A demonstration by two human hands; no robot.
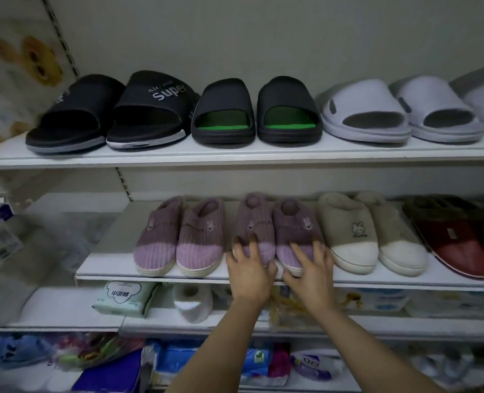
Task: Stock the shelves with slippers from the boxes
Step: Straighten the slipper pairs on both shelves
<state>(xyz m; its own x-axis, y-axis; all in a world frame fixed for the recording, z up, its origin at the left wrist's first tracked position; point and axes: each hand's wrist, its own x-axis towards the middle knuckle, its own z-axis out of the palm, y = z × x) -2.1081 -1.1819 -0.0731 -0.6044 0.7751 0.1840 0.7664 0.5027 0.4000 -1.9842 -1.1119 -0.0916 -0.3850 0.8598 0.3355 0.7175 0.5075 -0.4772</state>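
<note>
On the middle shelf (107,265) stand two pairs of purple corduroy slippers. My left hand (249,268) lies over the toe of the left slipper (253,222) of the right-hand purple pair, fingers spread and bent on it. My right hand (311,268) lies the same way on the toe of that pair's right slipper (294,225). Both slippers rest on the shelf, toes at the front edge. The other purple pair (178,234) stands just to the left, untouched.
Beige slippers (357,231) and dark red ones (456,239) fill the middle shelf to the right. The top shelf (235,156) holds black slides, black-and-green slides and white slides. Tissue packs and paper rolls sit on the lower shelves. The middle shelf's left part is bare.
</note>
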